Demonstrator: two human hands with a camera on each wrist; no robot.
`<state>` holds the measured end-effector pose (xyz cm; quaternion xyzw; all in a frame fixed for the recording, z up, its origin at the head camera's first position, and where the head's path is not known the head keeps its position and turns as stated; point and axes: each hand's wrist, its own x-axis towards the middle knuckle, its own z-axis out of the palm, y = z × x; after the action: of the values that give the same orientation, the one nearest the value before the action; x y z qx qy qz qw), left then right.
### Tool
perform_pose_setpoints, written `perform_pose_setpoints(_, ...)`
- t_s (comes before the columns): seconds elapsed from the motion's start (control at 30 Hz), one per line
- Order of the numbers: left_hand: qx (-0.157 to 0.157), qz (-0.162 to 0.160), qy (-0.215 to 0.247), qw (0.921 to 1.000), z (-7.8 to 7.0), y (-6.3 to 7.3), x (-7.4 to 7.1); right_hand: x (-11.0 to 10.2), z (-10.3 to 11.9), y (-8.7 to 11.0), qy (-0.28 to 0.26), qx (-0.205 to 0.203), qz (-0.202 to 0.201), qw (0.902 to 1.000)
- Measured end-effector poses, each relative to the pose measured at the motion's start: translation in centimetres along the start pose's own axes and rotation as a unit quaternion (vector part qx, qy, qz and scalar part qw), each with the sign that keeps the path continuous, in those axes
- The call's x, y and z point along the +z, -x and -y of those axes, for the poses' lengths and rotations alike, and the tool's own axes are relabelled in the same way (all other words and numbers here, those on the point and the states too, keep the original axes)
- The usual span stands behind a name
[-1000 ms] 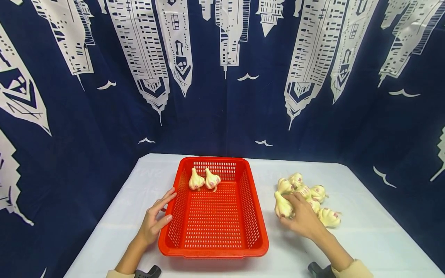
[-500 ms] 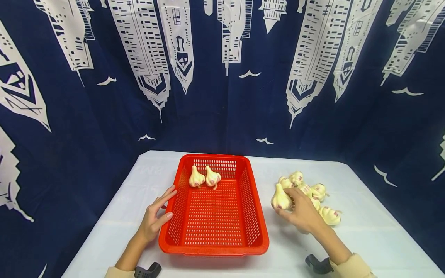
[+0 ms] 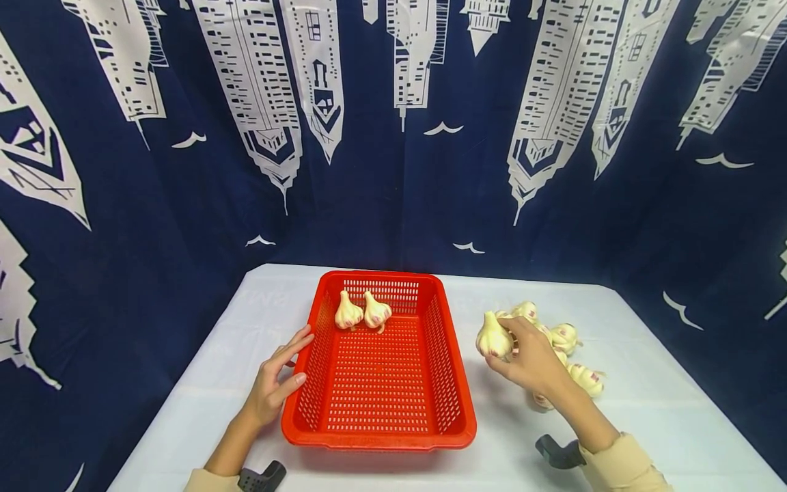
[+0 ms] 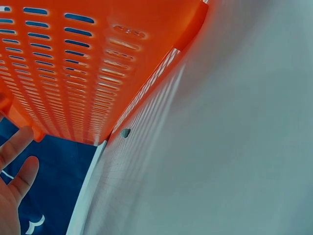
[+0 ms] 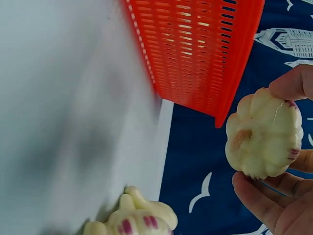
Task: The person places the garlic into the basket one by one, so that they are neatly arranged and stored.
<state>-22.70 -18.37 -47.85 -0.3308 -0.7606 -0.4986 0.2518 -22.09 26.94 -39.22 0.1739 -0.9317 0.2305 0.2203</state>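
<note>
My right hand [image 3: 533, 355] pinches a garlic bulb [image 3: 494, 338] between thumb and fingers, held above the table just right of the basket. In the right wrist view the root end of that garlic bulb [image 5: 264, 134] faces the camera. My left hand [image 3: 277, 383] rests its fingers against the left rim of the red perforated basket [image 3: 378, 441]; its thumb and a finger show at the edge of the left wrist view. Two garlic bulbs, a left one [image 3: 348, 312] and a right one [image 3: 376, 313], stand at the far left inside the basket.
A loose pile of several garlic bulbs [image 3: 564, 337] lies on the white table [image 3: 664, 424] at the right, partly hidden behind my right hand. A dark blue curtain [image 3: 393, 205] with white building prints hangs behind the table.
My right hand has lifted the garlic bulb off the pile and moved it slightly up and left. My left hand stays at the basket rim. The basket has not moved on the table.
</note>
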Motion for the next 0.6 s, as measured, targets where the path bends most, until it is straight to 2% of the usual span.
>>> perform_pose_setpoints(0.43,-0.009,0.002,-0.004,0.9999,0.0,0.0,0.0,-0.6,1.5,-1.8,-0.01,0.01,-0.018,0.9998)
perform_pose_setpoints(0.6,-0.008,0.003,-0.002,1.0,0.1,0.0,0.0,-0.6,2.2,-2.6,-0.037,0.025,-0.011,0.9989)
